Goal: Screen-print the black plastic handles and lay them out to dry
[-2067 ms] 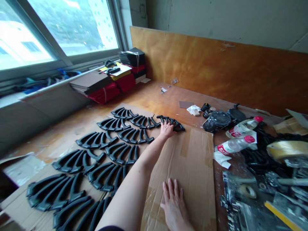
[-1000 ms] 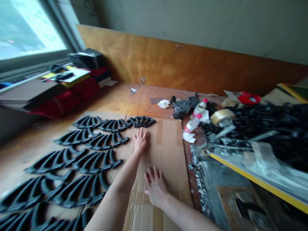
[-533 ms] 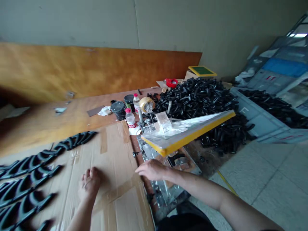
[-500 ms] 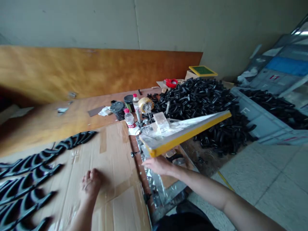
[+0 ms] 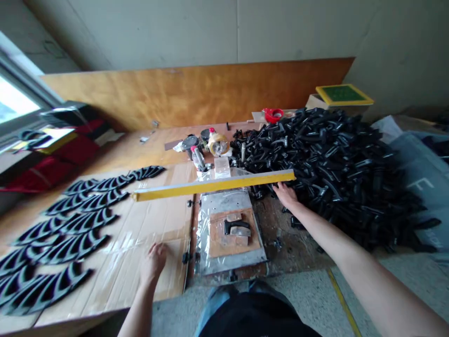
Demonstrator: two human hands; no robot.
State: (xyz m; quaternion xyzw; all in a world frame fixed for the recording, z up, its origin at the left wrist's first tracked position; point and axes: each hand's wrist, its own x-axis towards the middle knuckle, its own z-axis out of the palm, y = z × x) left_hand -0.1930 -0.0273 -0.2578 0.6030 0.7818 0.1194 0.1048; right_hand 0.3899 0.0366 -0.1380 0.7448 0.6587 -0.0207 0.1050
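My left hand [image 5: 156, 258] hovers over or rests on the cardboard sheet [image 5: 168, 234], fingers curled into a loose fist with nothing showing in it. My right hand [image 5: 286, 195] reaches to the edge of the pile of black plastic handles [image 5: 326, 164], just under the right end of a raised yellow-edged frame [image 5: 210, 186]. Its fingers look stretched and apart; whether they touch the frame or a handle I cannot tell. Below the frame, one black handle [image 5: 233, 227] lies in a fixture on a brown board [image 5: 217, 243] over a grey plate [image 5: 210, 269].
Rows of black handles [image 5: 87, 201] cover the cardboard's left side. Behind the frame stand a tape roll [image 5: 218, 145], bottles and dark tubs [image 5: 190, 142]. A red tape dispenser [image 5: 272, 115] and a green-and-yellow panel [image 5: 343, 93] are farther back. A grey crate [image 5: 417, 173] stands right.
The view has swung left. My right hand has moved from beside the fixture to the handle pile at the right. My left hand stays curled at the cardboard.
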